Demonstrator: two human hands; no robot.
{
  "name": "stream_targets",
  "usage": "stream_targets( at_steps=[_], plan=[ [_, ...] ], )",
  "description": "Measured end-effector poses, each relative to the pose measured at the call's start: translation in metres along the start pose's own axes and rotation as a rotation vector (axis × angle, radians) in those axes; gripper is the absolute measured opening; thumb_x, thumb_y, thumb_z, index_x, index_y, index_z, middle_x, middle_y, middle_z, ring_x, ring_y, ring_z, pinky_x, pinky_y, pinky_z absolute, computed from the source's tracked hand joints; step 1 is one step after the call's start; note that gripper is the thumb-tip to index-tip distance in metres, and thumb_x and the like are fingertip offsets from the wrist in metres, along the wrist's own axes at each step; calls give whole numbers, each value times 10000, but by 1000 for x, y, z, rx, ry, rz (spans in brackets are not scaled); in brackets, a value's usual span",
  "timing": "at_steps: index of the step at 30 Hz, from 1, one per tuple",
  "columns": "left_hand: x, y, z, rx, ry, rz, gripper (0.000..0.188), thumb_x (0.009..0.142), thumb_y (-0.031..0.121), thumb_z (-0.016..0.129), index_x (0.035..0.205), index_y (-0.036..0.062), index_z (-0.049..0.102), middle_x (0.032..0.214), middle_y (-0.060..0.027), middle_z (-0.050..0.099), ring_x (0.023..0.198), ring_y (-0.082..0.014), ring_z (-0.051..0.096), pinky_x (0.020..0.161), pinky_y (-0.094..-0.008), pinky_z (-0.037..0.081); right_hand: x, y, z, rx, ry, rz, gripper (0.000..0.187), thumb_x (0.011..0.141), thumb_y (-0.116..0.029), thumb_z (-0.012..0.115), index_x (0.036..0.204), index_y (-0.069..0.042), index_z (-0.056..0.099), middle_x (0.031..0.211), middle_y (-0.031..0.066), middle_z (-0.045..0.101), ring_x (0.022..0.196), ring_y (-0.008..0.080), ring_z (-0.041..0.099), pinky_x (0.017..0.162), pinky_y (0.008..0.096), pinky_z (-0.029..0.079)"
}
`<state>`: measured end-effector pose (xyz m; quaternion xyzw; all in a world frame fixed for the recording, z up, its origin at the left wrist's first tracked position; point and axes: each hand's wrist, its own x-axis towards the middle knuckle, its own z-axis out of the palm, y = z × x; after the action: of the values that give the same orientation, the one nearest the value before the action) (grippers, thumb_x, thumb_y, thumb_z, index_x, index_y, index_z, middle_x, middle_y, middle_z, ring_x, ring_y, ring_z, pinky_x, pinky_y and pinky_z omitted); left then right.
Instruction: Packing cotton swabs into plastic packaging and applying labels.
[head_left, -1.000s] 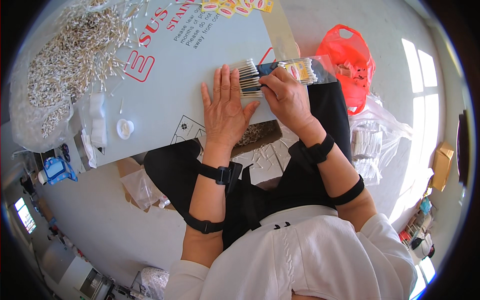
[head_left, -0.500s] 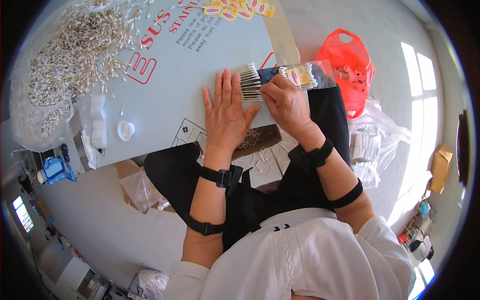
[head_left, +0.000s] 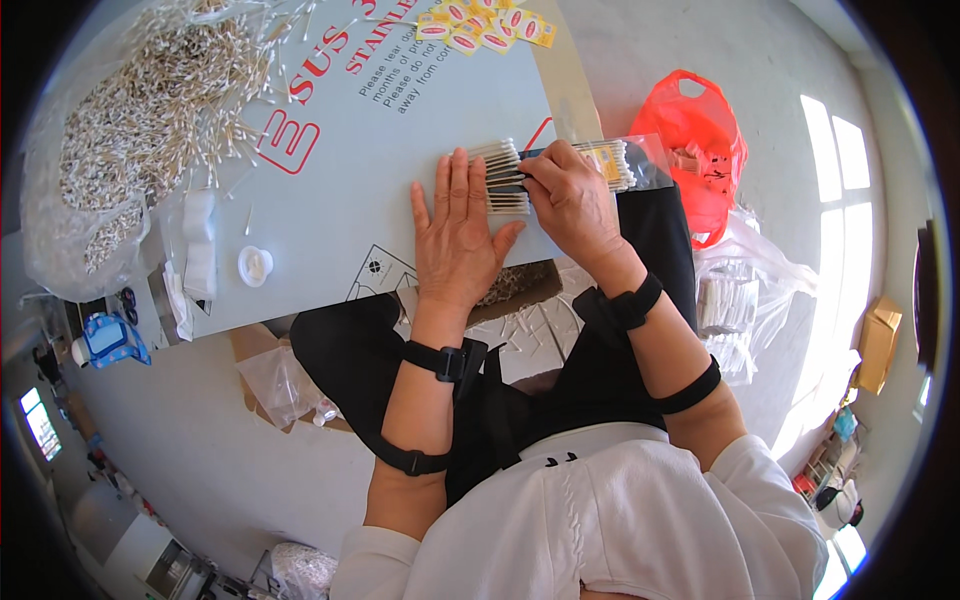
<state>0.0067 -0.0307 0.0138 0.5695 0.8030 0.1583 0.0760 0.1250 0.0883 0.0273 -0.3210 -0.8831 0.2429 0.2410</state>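
Observation:
Fingers stretched out, my left hand (head_left: pixel 458 238) lies flat on the table and over one end of a row of cotton swabs (head_left: pixel 508 203). The white tips of the row point right, toward my right hand. My right hand (head_left: pixel 578 205) is closed in a pinch at those tips; what is between its fingertips is hidden. Just beyond it, partly covered by the hand, lies a see-through plastic bag (head_left: pixel 652 152) that holds more cotton swabs and a yellow label (head_left: pixel 606 163). The bag reaches past the table's right edge.
A big heap of loose cotton swabs (head_left: pixel 150 110) fills the table's left side. Yellow labels (head_left: pixel 495 28) lie at the far edge, a small white tub (head_left: pixel 255 266) at the near left. A red bag (head_left: pixel 690 130) stands to the right; an open box (head_left: pixel 520 288) sits below the table edge.
My right hand has shifted slightly left over the bag and hides more of it. My left hand stays flat on the swabs. The whole view has moved a little.

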Motion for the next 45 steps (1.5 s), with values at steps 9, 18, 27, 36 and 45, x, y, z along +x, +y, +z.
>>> stream_targets(
  at_steps=[9, 18, 27, 36, 45],
  plan=[
    [0, 0, 0, -6, 8, 5, 866, 827, 425, 699, 1495, 46, 299, 1577, -125, 258, 1467, -280, 228, 1172, -553, 160, -7, -2, -1, 59, 41, 28, 108, 798, -26, 667, 902, -50, 682, 841, 91, 587, 777, 308, 617, 689, 390, 501],
    [-1, -1, 1, -25, 0, 4, 865, 846, 403, 684, 1512, 58, 254, 1584, -123, 233, 1473, -291, 207, 1176, -545, 129, -21, -5, -5, 58, -17, 7, 82, 797, -14, 661, 872, -45, 673, 826, 86, 594, 717, 299, 638, 611, 374, 502],
    [-1, -1, 1, -23, 3, 4, 870, 842, 407, 688, 1510, 54, 254, 1584, -123, 233, 1472, -295, 209, 1176, -548, 126, -25, -5, -2, 76, -26, 5, 73, 796, -27, 669, 866, -46, 674, 825, 95, 593, 729, 309, 637, 631, 382, 506],
    [0, -1, 3, -18, -2, 1, 861, 856, 433, 664, 1512, 56, 252, 1586, -122, 228, 1476, -291, 200, 1179, -547, 113, -25, -8, -1, 121, -28, 32, 83, 783, -32, 658, 864, -48, 653, 825, 104, 579, 753, 323, 626, 650, 406, 506],
    [0, -1, 3, 25, 13, 4, 878, 835, 470, 672, 1499, 46, 285, 1580, -113, 246, 1467, -271, 225, 1177, -541, 150, -23, -4, -2, 58, -53, 29, 174, 805, -41, 661, 978, -52, 653, 833, 109, 592, 733, 317, 637, 643, 392, 511]
  ],
)
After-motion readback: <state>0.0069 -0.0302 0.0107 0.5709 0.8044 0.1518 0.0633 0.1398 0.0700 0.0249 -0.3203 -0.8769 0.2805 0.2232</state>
